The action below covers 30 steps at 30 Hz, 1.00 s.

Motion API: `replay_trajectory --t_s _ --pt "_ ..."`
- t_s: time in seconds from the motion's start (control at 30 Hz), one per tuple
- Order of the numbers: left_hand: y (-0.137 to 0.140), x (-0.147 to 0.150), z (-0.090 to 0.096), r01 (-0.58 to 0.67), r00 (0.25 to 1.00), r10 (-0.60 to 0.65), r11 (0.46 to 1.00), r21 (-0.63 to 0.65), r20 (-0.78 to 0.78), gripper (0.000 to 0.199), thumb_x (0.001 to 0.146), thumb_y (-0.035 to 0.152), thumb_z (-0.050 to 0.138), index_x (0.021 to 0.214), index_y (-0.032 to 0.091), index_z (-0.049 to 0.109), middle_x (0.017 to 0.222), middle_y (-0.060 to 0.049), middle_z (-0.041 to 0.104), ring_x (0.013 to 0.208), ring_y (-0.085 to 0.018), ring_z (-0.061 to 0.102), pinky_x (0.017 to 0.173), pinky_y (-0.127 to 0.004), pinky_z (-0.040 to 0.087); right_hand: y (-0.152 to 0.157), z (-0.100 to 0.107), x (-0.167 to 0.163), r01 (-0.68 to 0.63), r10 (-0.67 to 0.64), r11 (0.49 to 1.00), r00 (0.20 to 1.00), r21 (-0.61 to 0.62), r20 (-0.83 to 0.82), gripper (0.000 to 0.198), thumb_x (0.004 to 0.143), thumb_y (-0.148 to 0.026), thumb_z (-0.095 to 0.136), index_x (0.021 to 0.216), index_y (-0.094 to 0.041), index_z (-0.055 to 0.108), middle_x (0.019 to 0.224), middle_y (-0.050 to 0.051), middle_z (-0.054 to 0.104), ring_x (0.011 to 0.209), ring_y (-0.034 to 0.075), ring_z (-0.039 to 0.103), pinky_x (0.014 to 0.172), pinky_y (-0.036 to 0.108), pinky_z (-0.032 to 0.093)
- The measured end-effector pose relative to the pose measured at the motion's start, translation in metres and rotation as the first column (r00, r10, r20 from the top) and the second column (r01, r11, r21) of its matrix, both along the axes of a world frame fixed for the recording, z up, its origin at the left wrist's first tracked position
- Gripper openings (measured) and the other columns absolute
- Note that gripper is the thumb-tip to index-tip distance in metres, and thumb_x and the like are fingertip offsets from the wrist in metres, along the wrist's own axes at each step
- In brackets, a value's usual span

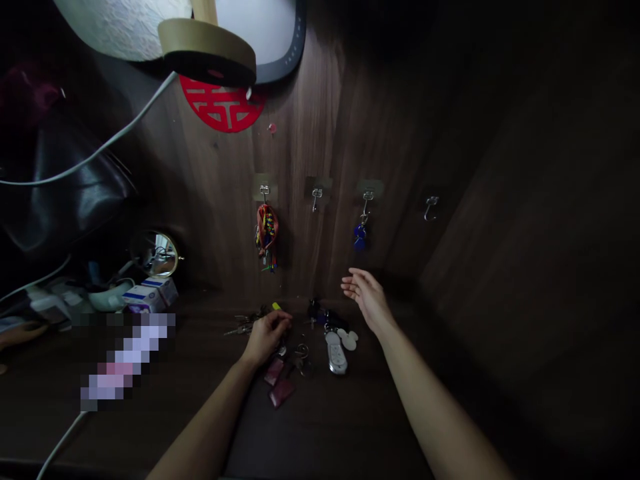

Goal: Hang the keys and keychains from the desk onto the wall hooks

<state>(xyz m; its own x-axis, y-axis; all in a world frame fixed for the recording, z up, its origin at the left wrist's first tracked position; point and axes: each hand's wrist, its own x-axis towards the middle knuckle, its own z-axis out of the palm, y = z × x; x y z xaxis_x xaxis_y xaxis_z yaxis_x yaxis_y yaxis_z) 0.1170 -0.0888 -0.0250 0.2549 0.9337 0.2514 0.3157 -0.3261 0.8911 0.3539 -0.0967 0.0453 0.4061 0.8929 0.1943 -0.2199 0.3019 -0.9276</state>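
My left hand (pixel 267 338) is low over the dark wooden surface, its fingers curled together beside a bunch of keys (pixel 244 325) with a yellow tag (pixel 276 307). What lies between those fingers is hidden. My right hand (pixel 369 300) is raised off the surface, fingers extended with nothing in them, below a blue key set (pixel 360 235) on a wall hook. Between the hands lie a silver remote fob (pixel 336 353), pale round tags (pixel 349 339) and dark keys (pixel 320 316). Dark red tags (pixel 281 392) and metal key rings (pixel 303 360) lie nearer to me.
On the wall, a colourful beaded key bunch (pixel 267 230) hangs from the left hook; a second hook (pixel 317 198) and a far right hook (pixel 431 207) are bare. At left stand a round mirror (pixel 164 255), small boxes (pixel 151 295) and a white cable (pixel 63 440).
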Motion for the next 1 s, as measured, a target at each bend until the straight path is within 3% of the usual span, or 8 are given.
replay_trajectory --t_s 0.2,0.37,0.47,0.57,0.63,0.7,0.8,1.0 --pt "0.000 0.000 0.000 0.002 1.000 -0.002 1.000 0.008 -0.001 0.028 0.077 0.038 0.050 0.088 0.018 0.066 0.072 -0.001 0.067 0.065 -0.014 0.059 0.060 -0.022 0.044 -0.029 -0.032 -0.018 -0.004 0.018 0.997 0.982 -0.073 0.188 0.029 0.064 -0.041 0.068 0.083 -0.019 0.064 0.071 0.002 0.066 0.062 0.014 0.061 0.057 0.025 0.046" --pt "0.001 -0.001 0.000 0.006 0.998 -0.004 0.999 0.044 -0.057 0.026 0.078 0.036 0.050 0.087 0.019 0.067 0.072 -0.001 0.067 0.065 -0.014 0.059 0.060 -0.021 0.043 -0.046 -0.053 -0.037 -0.003 0.014 1.000 0.924 -0.029 0.383 0.023 0.071 -0.042 0.062 0.080 -0.021 0.065 0.072 0.002 0.067 0.068 0.018 0.062 0.064 0.030 0.046" --pt "0.001 -0.001 -0.001 0.011 0.996 -0.006 0.998 0.059 -0.086 0.025 0.079 0.035 0.049 0.088 0.019 0.067 0.072 0.000 0.067 0.066 -0.014 0.060 0.062 -0.021 0.043 -0.054 -0.061 -0.045 0.020 -0.035 0.999 0.764 0.031 0.644 0.015 0.080 -0.033 0.052 0.084 -0.025 0.064 0.077 0.002 0.068 0.077 0.020 0.062 0.071 0.032 0.044" --pt "-0.002 -0.002 0.000 0.025 0.992 -0.015 0.996 0.081 -0.124 0.023 0.079 0.033 0.050 0.087 0.020 0.067 0.075 0.000 0.068 0.069 -0.015 0.061 0.066 -0.022 0.043 -0.058 -0.066 -0.052 -0.028 -0.089 0.993 0.473 0.116 0.877 0.018 0.084 -0.020 0.045 0.086 -0.025 0.063 0.080 0.003 0.068 0.079 0.020 0.060 0.076 0.033 0.040" --pt "-0.005 -0.002 0.002 0.044 0.989 -0.030 0.994 0.099 -0.142 0.022 0.079 0.032 0.050 0.085 0.021 0.067 0.078 -0.001 0.069 0.073 -0.016 0.062 0.069 -0.023 0.043 -0.059 -0.068 -0.054 -0.090 -0.104 0.986 0.305 0.137 0.947 0.022 0.084 -0.014 0.043 0.086 -0.025 0.062 0.081 0.003 0.067 0.080 0.019 0.059 0.076 0.033 0.038" --pt "-0.008 -0.002 0.004 0.077 0.984 -0.059 0.992 0.100 -0.166 0.021 0.079 0.033 0.050 0.084 0.022 0.068 0.080 -0.001 0.070 0.077 -0.018 0.063 0.072 -0.023 0.043 -0.059 -0.069 -0.056 -0.125 -0.117 0.982 0.197 0.143 0.973 0.023 0.083 -0.010 0.044 0.084 -0.025 0.062 0.080 0.003 0.066 0.081 0.019 0.058 0.076 0.033 0.037" --pt "-0.012 -0.001 0.005 0.127 0.971 -0.102 0.986 0.104 -0.217 0.021 0.080 0.033 0.050 0.084 0.023 0.067 0.082 -0.002 0.070 0.081 -0.019 0.063 0.075 -0.024 0.043 -0.058 -0.071 -0.056 -0.137 -0.125 0.980 0.137 0.144 0.983 0.022 0.080 -0.007 0.047 0.082 -0.024 0.061 0.079 0.001 0.066 0.081 0.018 0.058 0.076 0.031 0.036" --pt "-0.014 -0.003 0.005 0.261 0.915 -0.163 0.936 0.234 -0.369 0.021 0.083 0.033 0.048 0.083 0.021 0.066 0.086 -0.004 0.066 0.086 -0.018 0.059 0.081 -0.026 0.042 -0.059 -0.070 -0.058 -0.115 -0.116 0.985 0.116 0.129 0.986 0.015 0.083 -0.016 0.050 0.082 -0.024 0.062 0.079 0.002 0.066 0.081 0.019 0.057 0.076 0.033 0.035"
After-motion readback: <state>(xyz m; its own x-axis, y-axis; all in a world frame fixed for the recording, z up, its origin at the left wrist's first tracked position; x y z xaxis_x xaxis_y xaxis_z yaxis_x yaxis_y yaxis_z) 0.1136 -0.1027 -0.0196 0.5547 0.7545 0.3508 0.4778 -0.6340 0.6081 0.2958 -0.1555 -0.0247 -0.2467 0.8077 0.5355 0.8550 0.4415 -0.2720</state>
